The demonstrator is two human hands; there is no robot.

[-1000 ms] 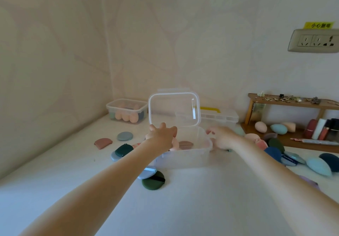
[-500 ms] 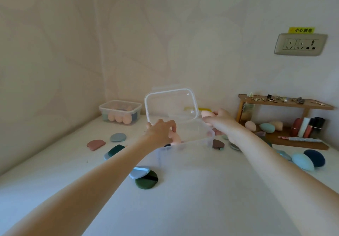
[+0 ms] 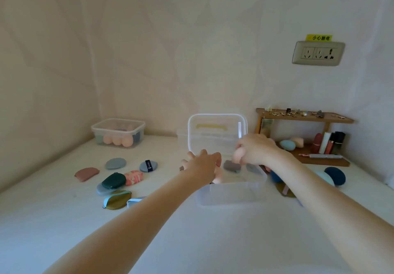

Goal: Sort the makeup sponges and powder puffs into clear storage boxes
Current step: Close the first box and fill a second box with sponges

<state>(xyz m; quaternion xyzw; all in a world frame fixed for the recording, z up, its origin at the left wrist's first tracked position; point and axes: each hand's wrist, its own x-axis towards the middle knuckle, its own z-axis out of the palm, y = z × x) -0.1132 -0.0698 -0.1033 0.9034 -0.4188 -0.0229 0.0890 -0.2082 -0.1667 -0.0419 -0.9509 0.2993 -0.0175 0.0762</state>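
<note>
Counter (image 3: 64, 220): white, wide, set into a corner of pale walls
Wooden shelf (image 3: 307, 118): brown, two-tier, far right against the wall, small trinkets on top, tubes and egg-shaped sponges below
Clear storage box (image 3: 230, 195): rectangular, translucent plastic, centre of the counter, hinged lid (image 3: 217, 133) standing upright at the back
Second clear box (image 3: 118, 133): far left near the corner, lidded, peach egg-shaped sponges inside
Left hand (image 3: 202, 167): fingers curled over the near-left rim of the centre box, a peach sponge (image 3: 218, 177) just under them; grip on it unclear
Right hand (image 3: 255, 149): over the open box, fingers closed around a pale pink egg-shaped sponge (image 3: 238, 155)
Inside the centre box: a flat mauve-grey puff (image 3: 232, 165) lying on the bottom
Loose puffs, left of the box: dark green (image 3: 113, 181), terracotta (image 3: 86, 174), grey-blue (image 3: 115, 163), blue round with dark strap (image 3: 148, 166), pink patterned (image 3: 133, 177), olive with light blue edge (image 3: 116, 199)
Loose sponges, right of the box: navy egg-shaped sponge (image 3: 335, 174) beside a teal one, partly behind the right forearm
</note>
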